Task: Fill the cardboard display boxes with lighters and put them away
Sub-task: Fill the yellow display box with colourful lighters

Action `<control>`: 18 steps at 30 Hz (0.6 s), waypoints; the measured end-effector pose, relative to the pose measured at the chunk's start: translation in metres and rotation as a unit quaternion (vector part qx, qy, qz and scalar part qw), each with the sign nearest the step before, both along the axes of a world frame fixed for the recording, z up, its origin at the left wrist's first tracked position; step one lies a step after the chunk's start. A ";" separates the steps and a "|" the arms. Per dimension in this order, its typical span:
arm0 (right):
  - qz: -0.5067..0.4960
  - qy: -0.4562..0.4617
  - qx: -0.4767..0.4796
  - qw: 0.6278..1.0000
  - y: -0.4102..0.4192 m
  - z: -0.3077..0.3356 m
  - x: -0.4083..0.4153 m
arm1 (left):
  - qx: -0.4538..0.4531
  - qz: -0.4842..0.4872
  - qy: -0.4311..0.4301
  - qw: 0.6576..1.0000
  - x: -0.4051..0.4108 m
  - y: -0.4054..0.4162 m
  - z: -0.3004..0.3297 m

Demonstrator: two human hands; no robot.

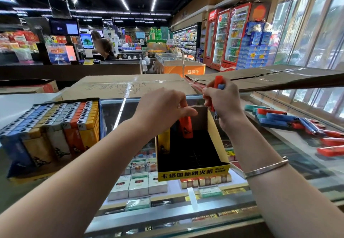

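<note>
Head view: the fingers of the left hand [163,105] curl down over the top of an orange lighter [185,127] and pinch it, holding it upright at the back wall inside the open display box [193,173]. A yellow lighter [163,142] stands in the left rear part of the same box, and something blue seems to sit between the two, though it is too hidden to tell. The rest of the box's black floor shows bare.

The fingers of the right hand [221,100] are wrapped round a small bunch of lighters [217,84], red and blue, held upright just above the box's right rear corner; the metal end of one pokes out below the palm. A silver bracelet [266,167] circles the right wrist.

The box sits on the glass tabletop [186,213], with packets on shelves visible beneath the glass. To the left stands a full display box [52,131] packed with rows of blue, yellow, white and orange lighters. Well to the right, loose lighters [290,124] in red, blue and teal lie scattered on the tabletop. Behind the hands lies a large flat cardboard carton [115,87] sealed with tape.
</note>
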State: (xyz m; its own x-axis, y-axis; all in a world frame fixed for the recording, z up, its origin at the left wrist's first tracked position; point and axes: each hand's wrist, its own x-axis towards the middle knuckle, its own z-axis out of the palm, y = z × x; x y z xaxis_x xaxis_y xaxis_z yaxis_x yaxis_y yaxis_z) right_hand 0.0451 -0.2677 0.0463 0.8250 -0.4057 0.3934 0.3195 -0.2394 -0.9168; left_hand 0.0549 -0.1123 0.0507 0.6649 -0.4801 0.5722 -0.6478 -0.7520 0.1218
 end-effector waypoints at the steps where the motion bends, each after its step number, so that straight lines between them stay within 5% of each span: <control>1: -0.002 0.000 0.001 1.000 0.000 0.000 0.000 | 0.031 0.004 0.010 0.999 0.001 -0.003 0.002; 18: 0.001 0.002 -0.001 1.000 -0.001 -0.003 0.004 | 0.216 0.054 -0.062 0.973 -0.007 -0.015 0.017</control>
State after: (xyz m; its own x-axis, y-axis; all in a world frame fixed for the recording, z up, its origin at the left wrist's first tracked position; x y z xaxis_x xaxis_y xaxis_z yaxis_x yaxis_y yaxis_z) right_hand 0.0488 -0.2690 0.0435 0.8271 -0.4035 0.3912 0.3170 -0.2398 -0.9176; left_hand 0.0480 -0.1271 0.0679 0.6639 -0.6244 0.4116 -0.5511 -0.7805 -0.2951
